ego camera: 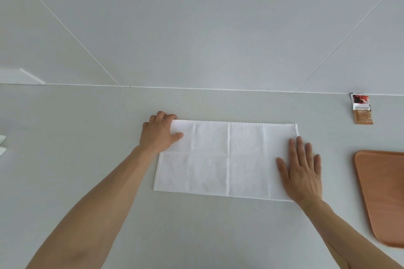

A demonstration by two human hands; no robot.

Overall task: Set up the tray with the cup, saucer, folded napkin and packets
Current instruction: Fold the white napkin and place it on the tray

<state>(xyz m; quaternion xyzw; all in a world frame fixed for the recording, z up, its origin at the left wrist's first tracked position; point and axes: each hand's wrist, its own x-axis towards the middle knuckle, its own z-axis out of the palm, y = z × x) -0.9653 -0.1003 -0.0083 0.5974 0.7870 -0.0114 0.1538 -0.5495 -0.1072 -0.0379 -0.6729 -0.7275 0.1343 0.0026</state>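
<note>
A white napkin (225,159) lies spread flat on the pale grey counter (87,116), folded into a wide rectangle with creases running across it and one clear vertical crease down its middle. The left hand (159,132) sits at the napkin's far left corner, fingers curled over the cloth's edge and the thumb lying on top of the fabric, so it seems to pinch that corner, though the underside of the grip is hidden. The right hand (302,168) lies palm down with fingers straight and slightly spread, pressing flat on the napkin's right end near the near right corner; it grips nothing. Between the two hands stretches nearly the whole width of the cloth. Well to the right of the napkin, partly cut off by the frame, rests an orange-brown tray (384,194) with rounded corners, its visible part bare. Beyond the tray, close to the wall (207,28) at the counter's back edge, lie small packets (361,109), one red and white, one brown, overlapping each other and apart from both napkin and tray.
</note>
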